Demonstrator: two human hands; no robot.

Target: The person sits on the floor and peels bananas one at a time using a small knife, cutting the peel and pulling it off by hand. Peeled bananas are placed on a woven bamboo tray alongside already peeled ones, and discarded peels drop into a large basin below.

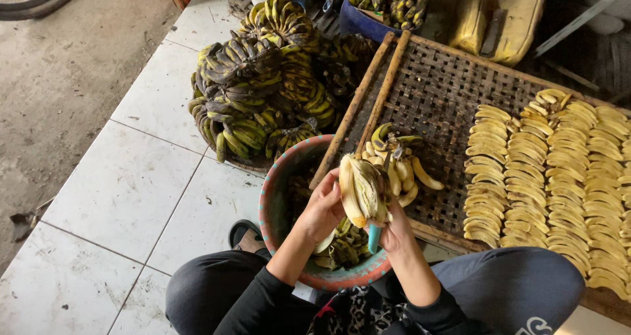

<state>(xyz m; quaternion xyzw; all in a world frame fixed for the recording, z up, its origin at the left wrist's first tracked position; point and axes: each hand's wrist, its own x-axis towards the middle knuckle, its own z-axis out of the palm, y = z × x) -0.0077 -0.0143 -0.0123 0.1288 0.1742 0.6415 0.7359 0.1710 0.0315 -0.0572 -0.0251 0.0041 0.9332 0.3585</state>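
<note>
Yellow banana sits half-peeled between both hands' fingers above the basin

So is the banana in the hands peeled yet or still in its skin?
Partly peeled. On the banana, held by the left hand and the right hand, the skin is split and folded back, with pale flesh showing.

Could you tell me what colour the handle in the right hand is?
Light blue handle, head view.

The knife blade is hidden behind the banana, and the woven tray runs off the right edge
</note>
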